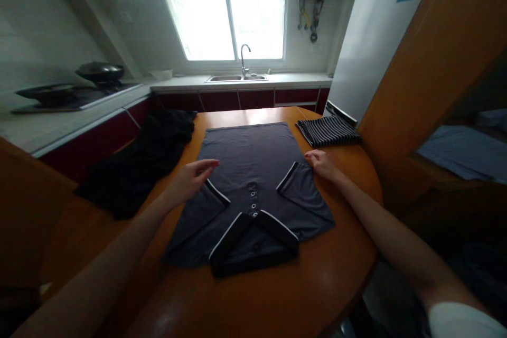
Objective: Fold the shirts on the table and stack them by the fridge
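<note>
A dark grey polo shirt (249, 169) with white-trimmed collar and sleeve cuffs lies flat, front up, on the round orange table (301, 285), collar toward me. Both short sleeves are folded inward over the chest. My left hand (194, 177) hovers just above the left folded sleeve, fingers stretched out and holding nothing. My right hand (321, 163) rests at the shirt's right edge beside the right sleeve cuff, its fingers curled at the fabric; whether they pinch it is unclear.
A heap of black clothes (142, 158) hangs over the table's left side. A folded striped garment (328, 131) lies at the far right. Beyond are a counter with sink (237, 78), a stove with a wok (99, 71), and a white fridge (368, 42).
</note>
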Demonstrator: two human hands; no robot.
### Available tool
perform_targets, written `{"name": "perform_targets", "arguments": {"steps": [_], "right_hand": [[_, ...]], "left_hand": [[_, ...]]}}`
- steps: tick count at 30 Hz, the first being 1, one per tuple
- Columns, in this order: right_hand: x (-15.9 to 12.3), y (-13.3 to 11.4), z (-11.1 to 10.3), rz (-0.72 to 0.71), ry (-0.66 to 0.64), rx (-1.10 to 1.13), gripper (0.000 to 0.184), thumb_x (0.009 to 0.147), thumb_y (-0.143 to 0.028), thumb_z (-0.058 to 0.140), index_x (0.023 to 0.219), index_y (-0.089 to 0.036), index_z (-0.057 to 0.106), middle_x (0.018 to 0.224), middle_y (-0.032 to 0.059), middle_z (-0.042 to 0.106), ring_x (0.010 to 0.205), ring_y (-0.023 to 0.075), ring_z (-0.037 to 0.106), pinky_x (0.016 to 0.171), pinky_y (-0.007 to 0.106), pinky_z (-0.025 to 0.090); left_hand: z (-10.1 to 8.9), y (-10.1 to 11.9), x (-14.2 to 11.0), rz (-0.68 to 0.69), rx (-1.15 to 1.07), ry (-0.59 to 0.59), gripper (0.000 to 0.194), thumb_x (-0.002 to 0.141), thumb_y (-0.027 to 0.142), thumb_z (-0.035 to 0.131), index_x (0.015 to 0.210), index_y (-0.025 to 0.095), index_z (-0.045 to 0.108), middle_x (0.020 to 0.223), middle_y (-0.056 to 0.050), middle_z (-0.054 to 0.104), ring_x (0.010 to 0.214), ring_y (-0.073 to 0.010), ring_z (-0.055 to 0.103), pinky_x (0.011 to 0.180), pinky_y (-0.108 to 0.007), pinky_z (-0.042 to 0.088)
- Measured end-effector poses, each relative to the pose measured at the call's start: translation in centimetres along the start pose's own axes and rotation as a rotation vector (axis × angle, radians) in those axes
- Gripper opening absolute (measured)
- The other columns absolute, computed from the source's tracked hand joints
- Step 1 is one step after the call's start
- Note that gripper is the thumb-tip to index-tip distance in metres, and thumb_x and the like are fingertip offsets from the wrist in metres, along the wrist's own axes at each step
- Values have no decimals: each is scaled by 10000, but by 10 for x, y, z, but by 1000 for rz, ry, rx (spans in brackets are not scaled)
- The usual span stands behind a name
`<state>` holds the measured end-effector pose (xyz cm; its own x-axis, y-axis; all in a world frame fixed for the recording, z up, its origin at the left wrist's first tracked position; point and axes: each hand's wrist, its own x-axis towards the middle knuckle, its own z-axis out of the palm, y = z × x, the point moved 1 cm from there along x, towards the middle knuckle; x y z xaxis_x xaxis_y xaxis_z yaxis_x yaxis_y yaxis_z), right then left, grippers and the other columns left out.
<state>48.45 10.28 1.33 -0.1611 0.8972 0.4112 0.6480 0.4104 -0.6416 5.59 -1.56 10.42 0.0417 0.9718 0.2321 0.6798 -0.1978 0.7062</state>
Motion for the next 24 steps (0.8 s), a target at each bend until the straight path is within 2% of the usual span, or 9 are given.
{"name": "perform_targets", "arguments": {"steps": [4,7,10,14,17,20,24], "right_hand": [[-3,4,0,48,-17,29,431,1003,-365,390,960,-145,757,1044,116,773,985,228,709,891,320,520],[-4,8,-3,116,24,25,454,1004,-385,379,1015,-123,751,1021,141,773,974,258,712,888,357,519],[-5,11,-4,165,61,9,454,989,-396,399,1053,-115,750,1011,166,770,967,294,712,891,399,518],[-5,11,-3,179,88,-6,453,980,-373,405,1125,-103,738,1159,195,734,1103,315,675,982,437,488],[-3,9,0,150,62,8,440,972,-349,417,1186,-112,720,1235,177,711,1159,297,655,1021,440,479],[1,10,2,81,-4,44,406,931,-287,459,1201,-135,721,1249,140,712,1169,270,658,1045,427,478],[6,14,3,-24,-110,94,454,807,-124,462,1158,-159,748,1262,89,712,1214,228,639,1108,417,439]], "left_hand": [[-28,20,27,-15,-251,55,575,869,579,567,1217,130,658,1221,-136,717,1123,-268,675,1006,-426,502],[-34,16,30,-55,-269,134,562,895,536,531,1254,115,632,1222,-139,716,1144,-254,667,1027,-419,486],[-20,-3,19,-53,-107,112,543,885,500,520,1238,108,647,1224,-140,715,1183,-263,645,1074,-427,447],[5,-32,1,13,143,4,524,882,475,499,1260,150,661,1341,-124,656,1265,-273,589,1128,-420,397],[16,-37,0,49,176,-49,522,865,481,524,1273,184,659,1368,-99,640,1280,-279,576,1130,-427,400],[26,-21,13,78,102,-89,493,868,467,546,1245,175,668,1274,-102,694,1165,-272,647,1028,-422,496],[60,31,43,210,50,-201,395,894,338,556,1222,156,679,1139,-85,745,974,-210,704,877,-317,549]]}}
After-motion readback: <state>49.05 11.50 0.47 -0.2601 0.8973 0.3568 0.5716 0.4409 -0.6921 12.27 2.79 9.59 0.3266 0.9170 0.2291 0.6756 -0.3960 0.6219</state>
